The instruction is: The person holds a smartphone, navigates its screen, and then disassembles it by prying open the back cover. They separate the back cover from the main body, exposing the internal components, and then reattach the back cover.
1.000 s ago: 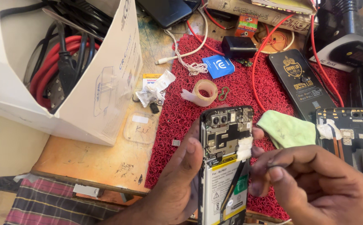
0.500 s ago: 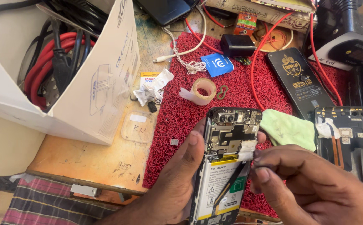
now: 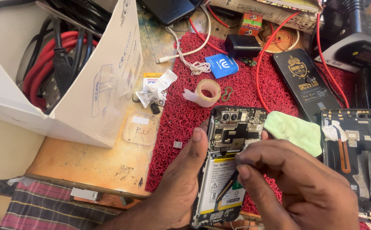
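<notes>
The left hand (image 3: 181,183) cradles an opened smartphone (image 3: 228,162) from its left edge, thumb pressed along the frame, holding it tilted above the red bristle mat (image 3: 181,115). The phone's back is off, so the circuit board, camera module and white-and-yellow battery show. The right hand (image 3: 296,187) is pinched shut around a thin dark tool (image 3: 226,187), whose tip rests over the battery just below the board. Just right of the phone lies a pale green cloth (image 3: 294,130), and beyond it a second phone's bare frame (image 3: 360,162) with an orange strip. Above the phone sit a roll of clear tape (image 3: 208,91), a blue card (image 3: 221,66) and a black charger block (image 3: 242,45). A white cardboard box (image 3: 96,85) with red and black cables stands at the left on the wooden table (image 3: 87,162).
</notes>
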